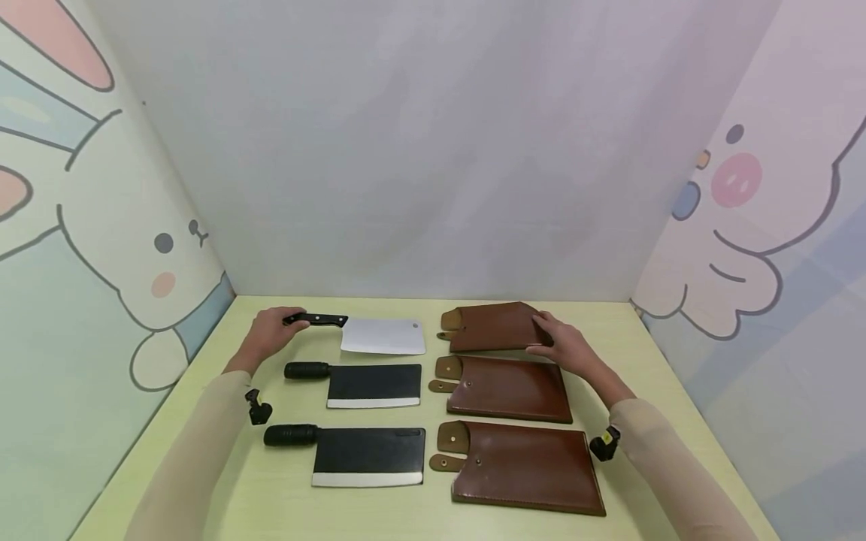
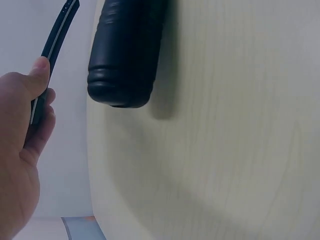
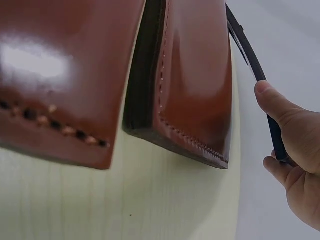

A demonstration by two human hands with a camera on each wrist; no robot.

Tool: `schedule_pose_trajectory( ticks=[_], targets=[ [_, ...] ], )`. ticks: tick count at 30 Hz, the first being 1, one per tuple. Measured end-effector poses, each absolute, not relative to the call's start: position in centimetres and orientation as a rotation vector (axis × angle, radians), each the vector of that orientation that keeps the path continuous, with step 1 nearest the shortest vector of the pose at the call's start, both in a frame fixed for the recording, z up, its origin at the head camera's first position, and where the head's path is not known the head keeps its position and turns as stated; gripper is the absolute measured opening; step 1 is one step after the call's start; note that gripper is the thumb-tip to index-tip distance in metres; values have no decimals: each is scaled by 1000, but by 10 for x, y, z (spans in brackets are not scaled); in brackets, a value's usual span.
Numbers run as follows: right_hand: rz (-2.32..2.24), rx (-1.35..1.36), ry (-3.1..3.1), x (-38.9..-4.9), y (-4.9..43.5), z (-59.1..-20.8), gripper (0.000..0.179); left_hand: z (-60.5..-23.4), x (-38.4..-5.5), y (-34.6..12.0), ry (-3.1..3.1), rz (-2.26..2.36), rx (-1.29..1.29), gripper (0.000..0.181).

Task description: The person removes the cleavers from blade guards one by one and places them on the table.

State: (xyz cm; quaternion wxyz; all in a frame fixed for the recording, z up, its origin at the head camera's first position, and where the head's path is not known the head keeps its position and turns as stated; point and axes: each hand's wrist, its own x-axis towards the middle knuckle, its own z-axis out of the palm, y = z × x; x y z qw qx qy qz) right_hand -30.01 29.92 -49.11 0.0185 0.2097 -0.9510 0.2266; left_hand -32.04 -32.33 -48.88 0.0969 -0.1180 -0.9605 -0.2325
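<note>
At the back left, my left hand (image 1: 271, 330) grips the black riveted handle of a silver cleaver (image 1: 383, 336), its blade pointing right. The left wrist view shows the thumb on one side of that handle (image 2: 55, 42) and the fingers curled on the other. Across from it, my right hand (image 1: 564, 344) pinches the right end of a brown leather knife sheath (image 1: 497, 327), whose strap end faces the blade. In the right wrist view the thumb lies on one face of this sheath (image 3: 255, 62) and the fingers behind it.
Two dark-bladed cleavers, a middle one (image 1: 374, 385) and a front one (image 1: 369, 455), lie on the pale wooden table (image 1: 325, 518). Right of them lie a middle sheath (image 1: 510, 388) and a front sheath (image 1: 528, 466). A grey wall (image 1: 433, 188) stands behind, with cartoon-printed panels at both sides.
</note>
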Motion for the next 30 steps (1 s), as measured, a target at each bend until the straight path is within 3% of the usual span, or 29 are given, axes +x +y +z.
schedule_pose_trajectory(
  ticks=[30],
  targets=[
    [648,609,-3072,-321,305,-518,86,-508,-328,-319,-3050,-711,-220,46]
  ],
)
